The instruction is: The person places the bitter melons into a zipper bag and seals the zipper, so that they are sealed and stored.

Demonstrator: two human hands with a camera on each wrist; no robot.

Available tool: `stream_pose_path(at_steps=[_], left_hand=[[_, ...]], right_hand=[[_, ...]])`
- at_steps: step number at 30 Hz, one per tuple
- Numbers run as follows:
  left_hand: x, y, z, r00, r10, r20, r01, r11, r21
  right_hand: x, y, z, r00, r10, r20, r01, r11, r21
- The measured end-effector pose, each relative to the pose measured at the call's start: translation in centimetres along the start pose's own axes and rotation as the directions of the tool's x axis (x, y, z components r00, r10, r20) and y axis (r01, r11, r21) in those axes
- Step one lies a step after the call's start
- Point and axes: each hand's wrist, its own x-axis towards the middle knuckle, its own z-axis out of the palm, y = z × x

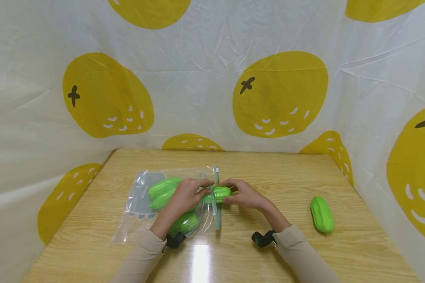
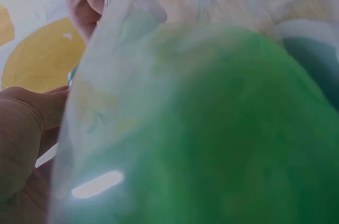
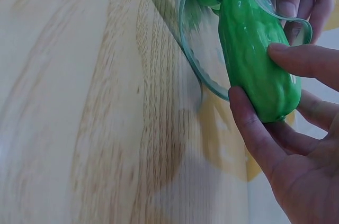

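A clear zip bag (image 1: 122, 230) with a grey print lies on the table, several green gourds (image 1: 164, 186) inside it. My left hand (image 1: 187, 194) pinches the bag's rim at its open end. Opposite, my right hand (image 1: 246, 195) holds a bumpy green gourd (image 3: 257, 57), like a bitter melon, between thumb and fingers. That gourd's far end is inside the bag mouth (image 3: 190, 62), its near end still outside. In the left wrist view, the bag's clear film and a green gourd (image 2: 212, 128) fill most of the picture.
Another green gourd (image 1: 321, 214) lies alone on the right side of the wooden table (image 1: 269, 169). A white cloth (image 1: 194, 98) with yellow fruit prints hangs behind the table and along both sides.
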Motion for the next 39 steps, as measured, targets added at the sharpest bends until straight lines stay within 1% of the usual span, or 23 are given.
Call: stream_pose_path(at_steps=[7, 11, 15, 18, 25, 29, 36, 39], left_hand=[[0.01, -0.01, 0.02, 1.0, -0.001, 0.001, 0.001, 1.0, -0.006], [0.02, 0.03, -0.05, 1.0, -0.005, 0.004, 0.005, 1.0, -0.009], [0.02, 0.04, -0.11, 1.0, -0.009, 0.007, 0.009, 1.0, -0.009], [-0.01, 0.01, -0.12, 1.0, -0.007, 0.005, 0.007, 1.0, -0.005], [-0.04, -0.16, -0.09, 1.0, 0.002, -0.002, -0.002, 1.0, -0.003], [-0.03, -0.17, -0.12, 1.0, 0.004, -0.003, -0.004, 1.0, -0.002], [-0.05, -0.15, -0.2, 1.0, 0.005, -0.004, -0.005, 1.0, 0.004], [-0.04, -0.14, -0.23, 1.0, 0.006, -0.005, -0.006, 1.0, 0.005]], right_hand=[[0.36, 0.06, 0.25, 0.999, -0.04, 0.025, 0.039, 0.998, 0.042], [0.37, 0.0, 0.42, 1.0, -0.004, 0.015, 0.003, 0.996, 0.089], [0.43, 0.0, 0.57, 1.0, 0.012, -0.001, -0.012, 0.992, 0.129], [0.45, 0.04, 0.58, 1.0, 0.001, -0.008, 0.0, 0.993, 0.121], [0.24, 0.54, 0.1, 0.999, 0.021, -0.038, -0.018, 0.997, 0.076], [0.1, 0.77, -0.09, 0.999, 0.013, -0.034, -0.011, 0.998, 0.06], [0.03, 0.55, -0.33, 1.0, 0.023, -0.017, -0.022, 0.999, 0.048], [0.0, 0.58, -0.29, 1.0, 0.002, -0.011, -0.002, 0.999, 0.047]])
